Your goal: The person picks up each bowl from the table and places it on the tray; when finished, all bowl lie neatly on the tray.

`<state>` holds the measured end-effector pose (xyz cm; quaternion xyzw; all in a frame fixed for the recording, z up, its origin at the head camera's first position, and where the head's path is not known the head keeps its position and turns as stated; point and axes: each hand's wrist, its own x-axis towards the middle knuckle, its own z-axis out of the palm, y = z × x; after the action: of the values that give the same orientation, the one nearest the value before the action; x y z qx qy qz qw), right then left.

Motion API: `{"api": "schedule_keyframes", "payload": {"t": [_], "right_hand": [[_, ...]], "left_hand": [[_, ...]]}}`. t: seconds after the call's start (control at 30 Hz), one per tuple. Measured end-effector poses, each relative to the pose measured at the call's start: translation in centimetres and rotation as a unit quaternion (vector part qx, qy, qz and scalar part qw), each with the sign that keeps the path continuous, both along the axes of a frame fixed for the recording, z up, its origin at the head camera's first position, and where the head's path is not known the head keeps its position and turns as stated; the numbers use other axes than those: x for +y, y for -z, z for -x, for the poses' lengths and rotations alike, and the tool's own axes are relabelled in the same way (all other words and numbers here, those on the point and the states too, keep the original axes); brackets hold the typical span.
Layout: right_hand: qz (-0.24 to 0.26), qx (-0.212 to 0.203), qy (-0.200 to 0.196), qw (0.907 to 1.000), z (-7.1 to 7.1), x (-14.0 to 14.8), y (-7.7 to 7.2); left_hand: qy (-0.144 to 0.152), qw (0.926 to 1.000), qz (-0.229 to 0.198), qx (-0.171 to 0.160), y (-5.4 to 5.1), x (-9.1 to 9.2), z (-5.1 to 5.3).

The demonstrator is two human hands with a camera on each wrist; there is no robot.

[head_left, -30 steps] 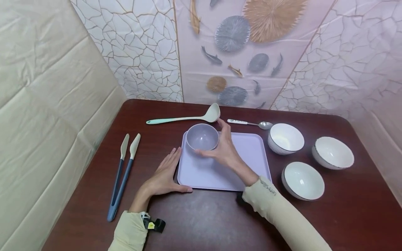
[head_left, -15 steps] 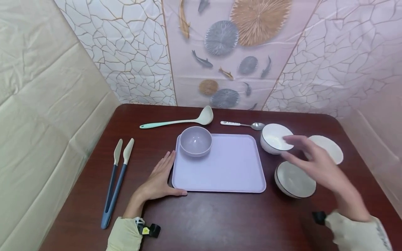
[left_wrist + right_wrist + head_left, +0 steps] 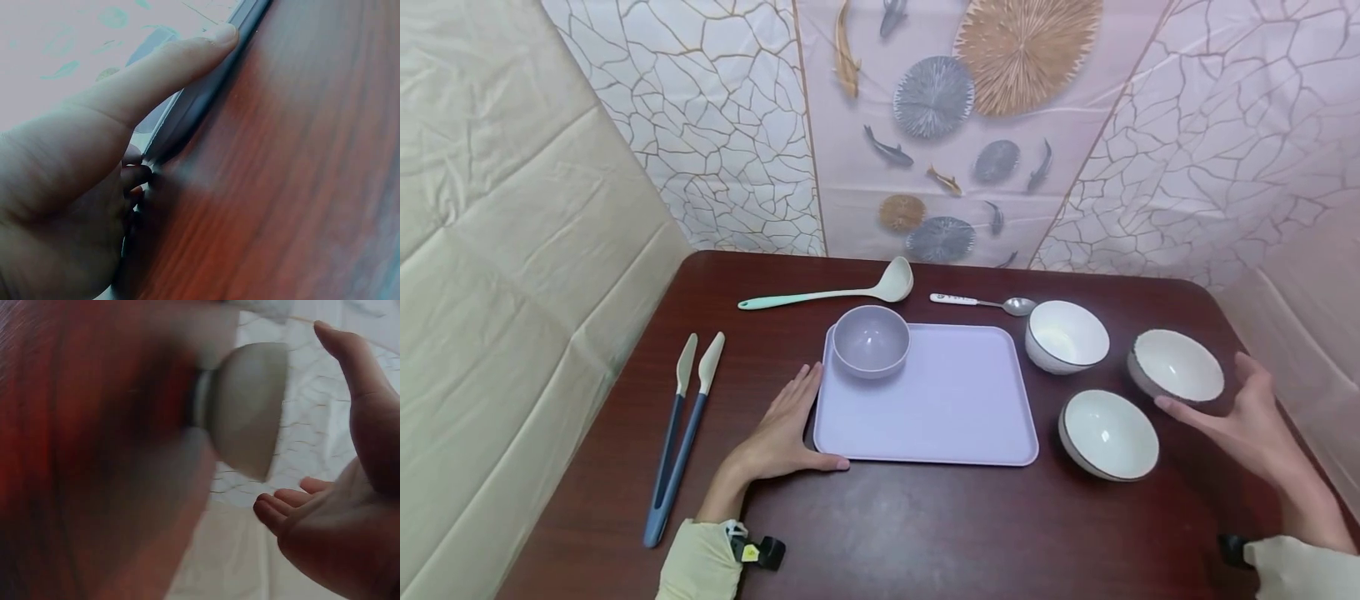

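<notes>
My left hand [image 3: 778,433] rests with spread fingers along the left edge of the lilac tray [image 3: 955,417], its thumb at the tray's front edge. In the left wrist view the thumb [image 3: 187,59] lies against the tray's side. A grey-purple bowl [image 3: 871,342] stands in the tray's back left corner. At the far right, my right hand [image 3: 1255,421] is beside a white bowl [image 3: 1176,367], thumb and fingers wide apart. The right wrist view shows a gap between this hand [image 3: 350,506] and a bowl [image 3: 250,412], with blur over the table.
Two more white bowls, one farther back [image 3: 1067,337] and one nearer [image 3: 1108,436], stand right of the tray. Behind it lie a ladle [image 3: 850,292] with a mint handle and a spoon [image 3: 985,302]. Blue-handled tongs [image 3: 681,442] lie at the left. Cloth walls border the table.
My right hand has let go of the grey-purple bowl on the tray and moved right, past the nearer white bowls, to the far right one. The left hand stays at the tray.
</notes>
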<state>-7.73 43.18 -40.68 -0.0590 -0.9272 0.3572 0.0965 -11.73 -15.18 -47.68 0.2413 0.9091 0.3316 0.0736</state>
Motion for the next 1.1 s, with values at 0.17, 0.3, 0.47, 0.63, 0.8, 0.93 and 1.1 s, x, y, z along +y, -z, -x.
{"api": "schedule_keyframes", "payload": {"t": [0.17, 0.3, 0.47, 0.63, 0.8, 0.93, 1.1], "right_hand": [[0.029, -0.014, 0.019, 0.9993, 1.2, 0.9, 1.4], [0.025, -0.032, 0.042, 0.9983, 1.8, 1.3, 2.0], [0.031, -0.033, 0.043, 0.998, 2.4, 1.4, 2.4], [0.025, -0.029, 0.051, 0.9979, 2.8, 1.2, 3.0], [0.01, -0.033, 0.073, 0.9968, 3.2, 1.2, 3.4], [0.003, -0.036, 0.08, 0.9961, 3.3, 1.2, 3.4], [0.0, -0.037, 0.082, 0.9959, 3.4, 1.2, 3.3]], "left_hand": [[-0.004, 1.0, 0.001, 0.0, 0.0, 0.0, 0.0], [-0.006, 1.0, 0.002, -0.005, 0.0, 0.1, 0.1], [-0.007, 0.9999, -0.002, -0.01, 0.0, 0.0, 0.0], [-0.002, 1.0, -0.004, -0.002, -0.2, -0.1, -0.1], [-0.002, 1.0, -0.003, -0.003, -0.1, -0.1, -0.1], [-0.004, 1.0, -0.002, -0.003, -0.1, -0.1, -0.1], [-0.006, 0.9999, -0.003, -0.008, -0.2, -0.1, -0.1]]}}
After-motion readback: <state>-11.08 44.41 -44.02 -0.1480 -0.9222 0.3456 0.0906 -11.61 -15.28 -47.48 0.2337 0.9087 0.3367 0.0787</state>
